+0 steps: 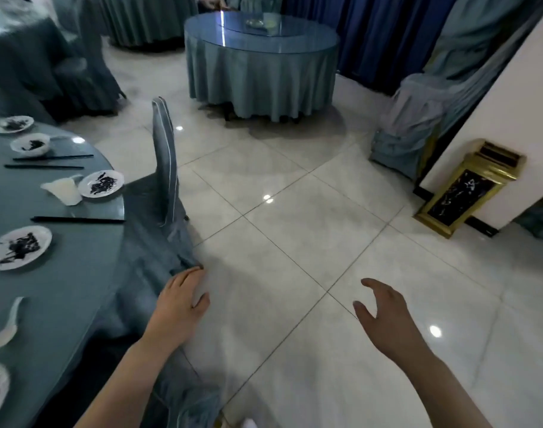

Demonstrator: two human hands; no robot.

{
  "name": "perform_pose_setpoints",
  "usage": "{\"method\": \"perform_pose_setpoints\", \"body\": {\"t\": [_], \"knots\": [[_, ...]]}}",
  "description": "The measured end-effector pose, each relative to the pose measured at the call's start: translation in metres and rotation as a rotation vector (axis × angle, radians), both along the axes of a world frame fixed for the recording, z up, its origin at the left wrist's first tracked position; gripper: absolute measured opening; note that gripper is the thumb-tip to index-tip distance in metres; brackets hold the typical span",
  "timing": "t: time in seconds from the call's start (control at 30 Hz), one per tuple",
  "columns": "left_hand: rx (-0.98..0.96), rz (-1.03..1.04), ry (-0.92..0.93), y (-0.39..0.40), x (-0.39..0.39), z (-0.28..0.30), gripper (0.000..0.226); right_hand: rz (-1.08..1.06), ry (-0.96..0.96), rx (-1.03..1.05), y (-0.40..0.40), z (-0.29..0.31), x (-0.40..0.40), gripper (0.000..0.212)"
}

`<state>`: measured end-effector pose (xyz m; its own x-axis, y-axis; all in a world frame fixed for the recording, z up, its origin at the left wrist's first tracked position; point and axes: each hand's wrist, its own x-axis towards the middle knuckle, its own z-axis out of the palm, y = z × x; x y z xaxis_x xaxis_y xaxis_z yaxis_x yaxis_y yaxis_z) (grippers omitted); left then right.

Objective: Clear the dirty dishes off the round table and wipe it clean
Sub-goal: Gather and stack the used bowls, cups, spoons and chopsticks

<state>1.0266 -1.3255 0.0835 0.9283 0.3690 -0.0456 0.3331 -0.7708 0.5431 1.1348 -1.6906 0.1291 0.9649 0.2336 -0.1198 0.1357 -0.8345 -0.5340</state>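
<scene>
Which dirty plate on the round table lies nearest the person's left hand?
The plate just below the single black chopstick; the other plates sit farther up the table or at the frame's bottom-left corner.

We see a glossy glass top [88,208] over the round table's matt blue-grey cloth [131,273]. The plates [101,183] look like glazed white ceramic. The floor tiles [310,217] are polished and mirror the lamps. The bin [468,188] has shiny gold-toned metal framing dark marbled panels.

No legible text, label, brand, number or sign on any surface in view, incl. the gold-framed bin [468,188] by the wall.
</scene>
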Motion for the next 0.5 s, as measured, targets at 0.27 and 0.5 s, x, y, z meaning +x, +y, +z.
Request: {"method": "perform_pose_setpoints", "body": {"t": [0.27, 0.5], "knots": [[0.000, 0.284, 0.035, 0.035, 0.038, -0.015, 0.047, 0.226, 0.057, 0.003, 0.070, -0.010, 0.160, 0.049], [-0.044, 0.605, 0.018, 0.041, 0.035, -0.011, 0.047, 0.555, 0.077, -0.061, 0.182, -0.005, 0.255, 0.049]]}}
